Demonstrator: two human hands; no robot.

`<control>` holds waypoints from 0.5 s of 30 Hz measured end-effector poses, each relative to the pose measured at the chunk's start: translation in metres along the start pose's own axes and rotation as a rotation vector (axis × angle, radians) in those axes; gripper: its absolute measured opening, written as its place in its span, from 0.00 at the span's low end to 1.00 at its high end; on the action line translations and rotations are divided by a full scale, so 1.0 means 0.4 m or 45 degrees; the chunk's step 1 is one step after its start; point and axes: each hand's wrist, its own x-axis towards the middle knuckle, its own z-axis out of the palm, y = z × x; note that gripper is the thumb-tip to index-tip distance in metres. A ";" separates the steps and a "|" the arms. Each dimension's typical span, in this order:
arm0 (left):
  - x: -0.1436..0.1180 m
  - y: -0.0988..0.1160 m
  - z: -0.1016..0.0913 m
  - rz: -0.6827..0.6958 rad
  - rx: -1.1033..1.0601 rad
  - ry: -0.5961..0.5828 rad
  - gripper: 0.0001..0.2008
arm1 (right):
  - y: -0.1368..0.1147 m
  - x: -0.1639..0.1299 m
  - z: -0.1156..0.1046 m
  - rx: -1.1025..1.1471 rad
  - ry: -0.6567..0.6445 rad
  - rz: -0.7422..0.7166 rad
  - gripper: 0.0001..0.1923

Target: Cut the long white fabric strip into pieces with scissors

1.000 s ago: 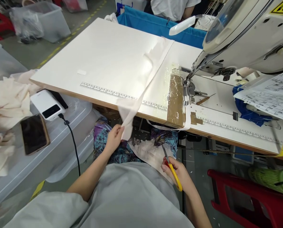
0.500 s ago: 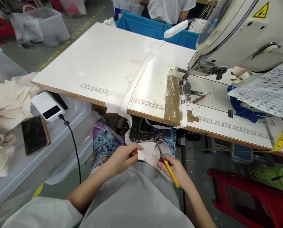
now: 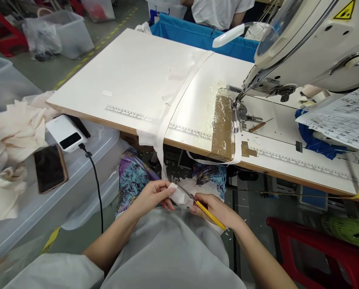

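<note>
Left hand [image 3: 151,195] pinches the fabric strip [image 3: 177,194]; right hand [image 3: 217,208] grips scissors [image 3: 197,202] beside it, blades could nick fingertips

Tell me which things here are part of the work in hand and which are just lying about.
In use:
left hand
right hand
yellow-handled thread snips
white fabric strip

Lying about:
dark smartphone
white power bank
cream cloth pile
printed paper sheet
</note>
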 end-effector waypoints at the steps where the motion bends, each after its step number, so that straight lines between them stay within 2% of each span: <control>1: 0.002 -0.002 -0.004 0.000 -0.025 0.000 0.22 | 0.001 0.008 -0.003 0.005 -0.032 -0.014 0.24; 7: 0.017 -0.013 -0.023 -0.016 -0.115 0.019 0.20 | 0.000 0.033 -0.008 0.054 -0.136 -0.003 0.25; 15: 0.035 -0.021 -0.032 -0.013 -0.133 0.017 0.20 | -0.010 0.038 -0.001 -0.221 0.020 0.037 0.25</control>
